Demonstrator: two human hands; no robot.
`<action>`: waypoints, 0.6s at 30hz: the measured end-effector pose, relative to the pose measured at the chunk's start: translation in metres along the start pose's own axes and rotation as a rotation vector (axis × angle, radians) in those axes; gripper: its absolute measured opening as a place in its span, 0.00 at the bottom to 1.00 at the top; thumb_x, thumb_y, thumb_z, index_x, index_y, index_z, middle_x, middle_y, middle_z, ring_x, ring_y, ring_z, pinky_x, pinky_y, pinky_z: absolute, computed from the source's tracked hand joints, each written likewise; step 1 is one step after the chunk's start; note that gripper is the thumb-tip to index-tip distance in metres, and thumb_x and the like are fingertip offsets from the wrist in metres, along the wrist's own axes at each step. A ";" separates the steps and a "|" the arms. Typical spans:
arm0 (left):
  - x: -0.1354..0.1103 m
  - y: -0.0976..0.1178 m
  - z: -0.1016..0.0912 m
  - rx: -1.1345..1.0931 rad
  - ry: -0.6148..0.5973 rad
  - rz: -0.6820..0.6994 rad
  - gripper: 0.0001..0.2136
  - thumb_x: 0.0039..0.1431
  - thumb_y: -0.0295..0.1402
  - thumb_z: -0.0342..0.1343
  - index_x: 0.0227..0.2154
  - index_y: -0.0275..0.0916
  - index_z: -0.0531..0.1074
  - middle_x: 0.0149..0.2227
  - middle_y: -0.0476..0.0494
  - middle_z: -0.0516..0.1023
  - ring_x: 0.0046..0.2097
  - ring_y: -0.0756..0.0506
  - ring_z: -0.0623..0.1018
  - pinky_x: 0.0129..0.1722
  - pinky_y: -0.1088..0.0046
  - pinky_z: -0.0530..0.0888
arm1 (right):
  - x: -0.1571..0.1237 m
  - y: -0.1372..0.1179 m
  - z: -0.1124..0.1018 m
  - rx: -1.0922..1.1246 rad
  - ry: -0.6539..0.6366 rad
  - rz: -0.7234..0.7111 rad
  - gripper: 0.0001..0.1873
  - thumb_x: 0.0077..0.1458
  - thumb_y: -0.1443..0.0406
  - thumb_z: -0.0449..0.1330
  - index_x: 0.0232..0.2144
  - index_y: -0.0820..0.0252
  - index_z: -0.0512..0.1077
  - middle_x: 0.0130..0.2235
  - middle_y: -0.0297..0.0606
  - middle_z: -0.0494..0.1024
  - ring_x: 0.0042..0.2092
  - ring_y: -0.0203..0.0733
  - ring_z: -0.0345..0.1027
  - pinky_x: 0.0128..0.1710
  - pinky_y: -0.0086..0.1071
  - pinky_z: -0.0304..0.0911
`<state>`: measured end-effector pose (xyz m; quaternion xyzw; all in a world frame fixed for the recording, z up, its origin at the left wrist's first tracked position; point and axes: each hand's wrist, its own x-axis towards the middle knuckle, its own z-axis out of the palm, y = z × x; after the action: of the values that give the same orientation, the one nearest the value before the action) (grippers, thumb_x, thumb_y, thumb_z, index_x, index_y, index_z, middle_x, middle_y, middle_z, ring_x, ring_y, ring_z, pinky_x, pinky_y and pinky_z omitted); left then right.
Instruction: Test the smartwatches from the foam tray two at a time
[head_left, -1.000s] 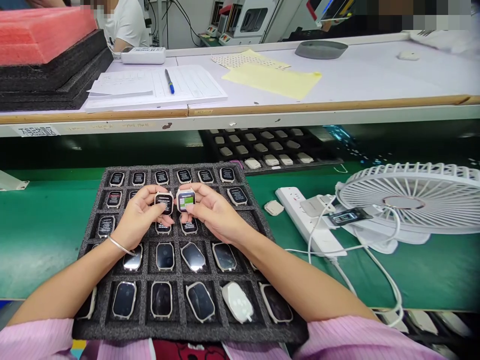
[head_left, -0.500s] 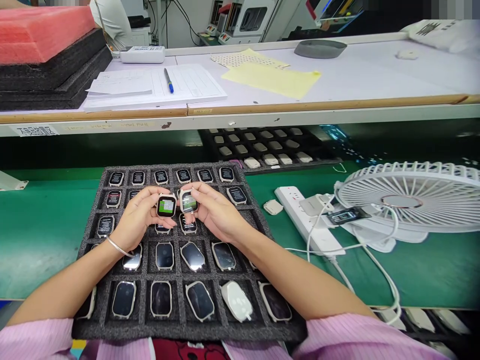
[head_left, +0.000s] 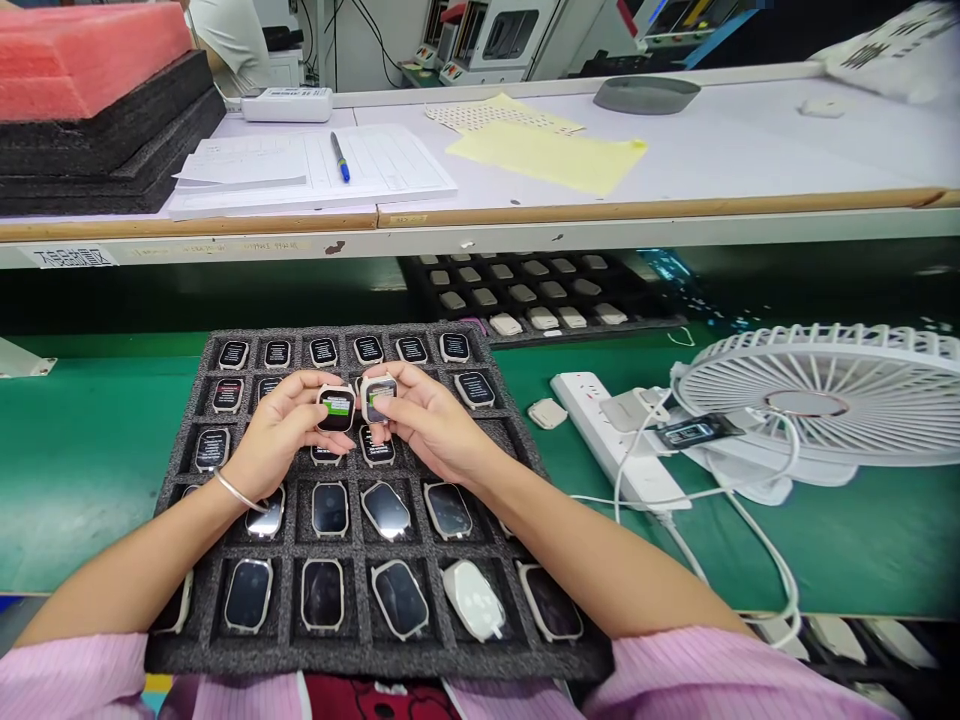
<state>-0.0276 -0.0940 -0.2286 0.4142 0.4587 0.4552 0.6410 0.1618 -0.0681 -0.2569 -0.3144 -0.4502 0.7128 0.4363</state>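
The left hand (head_left: pixel 281 430) grips a small watch body (head_left: pixel 336 408) and the right hand (head_left: pixel 427 425) grips a second watch body (head_left: pixel 379 398), both just above a foam tray (head_left: pixel 360 655). They look light, rigid, with slick, scratch-prone screens; best held by the edges.

Fan (head_left: pixel 817 405) right of foam tray (head_left: pixel 360 660) — shelf (head_left: pixel 675 215) behind.

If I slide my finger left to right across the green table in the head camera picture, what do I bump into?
Foam tray of watches → left hand → right hand → loose watch body → power strip → white fan.
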 end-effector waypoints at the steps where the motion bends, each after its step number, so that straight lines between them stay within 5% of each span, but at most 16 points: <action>1: 0.000 0.000 0.000 0.000 0.001 0.002 0.15 0.49 0.32 0.64 0.41 0.38 0.72 0.34 0.51 0.79 0.27 0.45 0.84 0.30 0.70 0.83 | 0.000 0.000 0.000 0.002 -0.006 -0.005 0.14 0.51 0.67 0.67 0.42 0.56 0.71 0.35 0.29 0.76 0.26 0.31 0.71 0.28 0.30 0.65; 18: 0.002 -0.002 -0.002 0.040 -0.008 0.043 0.16 0.50 0.32 0.66 0.42 0.37 0.70 0.35 0.51 0.79 0.26 0.47 0.83 0.29 0.71 0.83 | -0.002 -0.003 0.000 0.005 -0.048 -0.001 0.15 0.53 0.66 0.67 0.44 0.56 0.71 0.33 0.28 0.77 0.28 0.33 0.74 0.30 0.31 0.66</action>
<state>-0.0292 -0.0926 -0.2318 0.4385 0.4560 0.4581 0.6245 0.1637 -0.0688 -0.2543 -0.2958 -0.4587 0.7212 0.4266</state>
